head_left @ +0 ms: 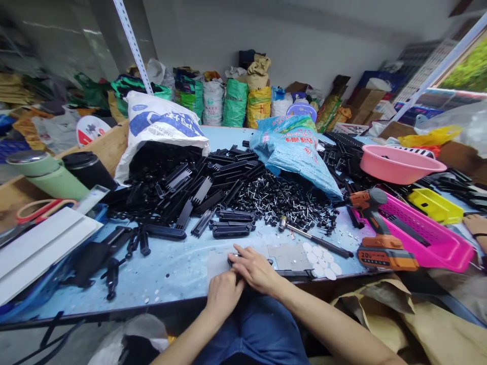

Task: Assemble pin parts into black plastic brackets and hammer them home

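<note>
Both hands meet at the table's front edge over a black plastic part [233,259], which they mostly cover. My left hand [225,291] is closed on the part's near side. Across its top lies my right hand [251,267], with fingers bent and partly spread on the part. Just right of the hands are a grey plate [291,257], white round discs [322,261] and another black part [299,275] along the edge. Behind them lie a hammer [319,241], several stacked black parts [233,223] and a heap of small pins [281,200].
An orange drill [380,233] lies right beside a pink basket [426,233]. Left are scissors [41,210], white boards [41,248] and a green bottle [49,175]. White [163,121] and blue [294,149] sacks stand behind. Another person's hand [476,224] shows at the right.
</note>
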A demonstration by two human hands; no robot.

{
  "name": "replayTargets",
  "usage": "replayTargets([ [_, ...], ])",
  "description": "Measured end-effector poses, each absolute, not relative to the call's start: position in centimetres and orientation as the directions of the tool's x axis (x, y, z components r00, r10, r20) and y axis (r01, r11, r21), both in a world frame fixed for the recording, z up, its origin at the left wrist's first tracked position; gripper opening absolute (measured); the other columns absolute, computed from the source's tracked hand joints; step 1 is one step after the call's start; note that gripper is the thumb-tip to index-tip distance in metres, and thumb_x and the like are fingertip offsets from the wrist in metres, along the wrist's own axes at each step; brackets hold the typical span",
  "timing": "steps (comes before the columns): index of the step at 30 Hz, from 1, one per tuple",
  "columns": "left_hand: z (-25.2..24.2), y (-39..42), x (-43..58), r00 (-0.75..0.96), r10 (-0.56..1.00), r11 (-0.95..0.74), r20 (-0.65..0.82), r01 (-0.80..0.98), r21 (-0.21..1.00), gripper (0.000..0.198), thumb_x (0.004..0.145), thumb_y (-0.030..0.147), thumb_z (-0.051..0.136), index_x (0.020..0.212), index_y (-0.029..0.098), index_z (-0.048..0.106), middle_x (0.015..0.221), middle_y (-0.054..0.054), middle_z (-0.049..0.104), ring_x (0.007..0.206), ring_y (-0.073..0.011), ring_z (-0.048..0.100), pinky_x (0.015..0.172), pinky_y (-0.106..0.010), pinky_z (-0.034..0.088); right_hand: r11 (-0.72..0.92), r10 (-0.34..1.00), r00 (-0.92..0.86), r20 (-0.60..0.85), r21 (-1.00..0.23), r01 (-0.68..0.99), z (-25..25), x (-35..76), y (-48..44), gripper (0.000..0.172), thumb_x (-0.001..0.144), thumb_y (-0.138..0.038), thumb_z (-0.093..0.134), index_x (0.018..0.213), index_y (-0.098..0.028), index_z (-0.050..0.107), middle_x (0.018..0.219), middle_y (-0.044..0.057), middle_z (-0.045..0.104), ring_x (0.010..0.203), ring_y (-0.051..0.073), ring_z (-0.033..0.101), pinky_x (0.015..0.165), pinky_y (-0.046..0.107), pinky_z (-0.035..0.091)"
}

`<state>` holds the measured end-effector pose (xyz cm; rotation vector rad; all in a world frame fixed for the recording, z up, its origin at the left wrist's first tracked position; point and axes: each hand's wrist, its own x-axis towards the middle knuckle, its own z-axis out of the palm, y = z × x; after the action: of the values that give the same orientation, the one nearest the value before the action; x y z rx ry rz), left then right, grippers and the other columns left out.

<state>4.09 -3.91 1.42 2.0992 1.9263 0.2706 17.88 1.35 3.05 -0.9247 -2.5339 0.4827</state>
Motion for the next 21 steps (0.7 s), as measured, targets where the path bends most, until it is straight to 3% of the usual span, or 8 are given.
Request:
replayTargets([
  [2, 1.0, -3.5, 2.9, 0.258, 0.949, -0.303, 0.182, 0.908, 0.289, 0.027, 0.089, 0.026, 0.041, 0.082, 0.017, 0.065, 0.073, -0.008, 0.067, 0.070, -0.0208, 0.065, 0.061, -0.029, 0.047, 0.775, 0.632, -0.677, 0.378, -0.347, 0.529, 3.5, 20.1, 0.9, 0.045, 0.095, -0.040, 0.032, 0.127, -0.014, 0.048, 0.136, 0.016, 0.044, 0.115, 0.023, 0.050, 0.090, 0.036, 0.045],
  [4, 0.8, -2.6, 2.4, 0.462, 0.796, -0.552, 0.391, 0.819, 0.157, 0.029, 0.090, 0.032, 0.041, 0.099, 0.015, 0.063, 0.092, -0.012, 0.066, 0.085, -0.0224, 0.063, 0.072, -0.032, 0.048, 0.778, 0.612, -0.614, 0.498, -0.241, 0.580, 3.4, 23.0, 0.4, 0.049, 0.093, -0.043, 0.037, 0.130, -0.012, 0.044, 0.133, 0.019, 0.045, 0.116, 0.024, 0.048, 0.090, 0.037, 0.044],
  [6, 1.0, -1.3, 3.0, 0.652, 0.637, -0.722, 0.411, 0.691, 0.023, 0.042, 0.088, 0.042, 0.046, 0.117, 0.013, 0.054, 0.109, -0.015, 0.062, 0.099, -0.0251, 0.058, 0.082, -0.036, 0.046, 0.726, 0.630, -0.575, 0.522, -0.131, 0.675, 2.5, 25.9, 0.1, 0.053, 0.089, -0.050, 0.041, 0.124, -0.011, 0.048, 0.118, 0.019, 0.056, 0.105, 0.026, 0.054, 0.083, 0.038, 0.046],
  [8, 1.5, 0.2, 4.1, 0.756, 0.595, -0.781, 0.274, 0.624, -0.025, 0.057, 0.084, 0.049, 0.050, 0.125, 0.010, 0.047, 0.108, -0.017, 0.062, 0.097, -0.0259, 0.058, 0.080, -0.036, 0.046, 0.672, 0.675, -0.597, 0.433, -0.027, 0.740, 1.3, 28.1, 0.1, 0.054, 0.085, -0.059, 0.042, 0.106, -0.012, 0.058, 0.092, 0.015, 0.064, 0.082, 0.024, 0.060, 0.068, 0.035, 0.046],
  [10, 2.2, 1.4, 5.0, 0.744, 0.657, -0.750, 0.119, 0.662, 0.004, 0.057, 0.083, 0.050, 0.050, 0.120, 0.007, 0.050, 0.099, -0.016, 0.065, 0.090, -0.0255, 0.060, 0.072, -0.034, 0.047, 0.653, 0.714, -0.630, 0.304, 0.033, 0.756, 0.7, 29.3, 0.5, 0.053, 0.084, -0.062, 0.040, 0.083, -0.014, 0.061, 0.070, 0.009, 0.062, 0.063, 0.020, 0.058, 0.056, 0.029, 0.041],
  [13, 3.6, 2.3, 5.3, 0.669, 0.742, -0.664, -0.031, 0.741, 0.099, 0.040, 0.091, 0.044, 0.039, 0.100, 0.012, 0.062, 0.091, -0.011, 0.067, 0.085, -0.0227, 0.062, 0.068, -0.030, 0.046, 0.701, 0.706, -0.693, 0.144, 0.000, 0.713, 1.6, 29.6, 1.3, 0.055, 0.087, -0.062, 0.033, 0.067, -0.016, 0.057, 0.060, 0.006, 0.058, 0.054, 0.016, 0.054, 0.051, 0.026, 0.032],
  [17, 5.5, 2.2, 4.5, 0.595, 0.795, -0.566, -0.118, 0.798, 0.208, 0.044, 0.096, 0.035, 0.024, 0.089, 0.021, 0.065, 0.088, -0.003, 0.070, 0.083, -0.0180, 0.064, 0.070, -0.027, 0.045, 0.766, 0.625, -0.779, -0.045, -0.156, 0.624, 4.8, 28.7, 2.0, 0.054, 0.090, -0.059, 0.029, 0.070, -0.016, 0.055, 0.064, 0.004, 0.060, 0.056, 0.014, 0.055, 0.052, 0.025, 0.030],
  [21, 6.2, 1.3, 5.1, 0.307, 0.938, -0.283, -0.158, 0.946, 0.158, 0.050, 0.095, 0.039, 0.023, 0.089, 0.016, 0.067, 0.088, -0.011, 0.070, 0.084, -0.0252, 0.066, 0.070, -0.033, 0.047, 0.658, 0.737, -0.657, -0.158, -0.054, 0.751, 6.8, 26.2, 1.7, 0.053, 0.086, -0.063, 0.036, 0.082, -0.015, 0.059, 0.070, 0.007, 0.061, 0.062, 0.019, 0.057, 0.055, 0.026, 0.033],
])
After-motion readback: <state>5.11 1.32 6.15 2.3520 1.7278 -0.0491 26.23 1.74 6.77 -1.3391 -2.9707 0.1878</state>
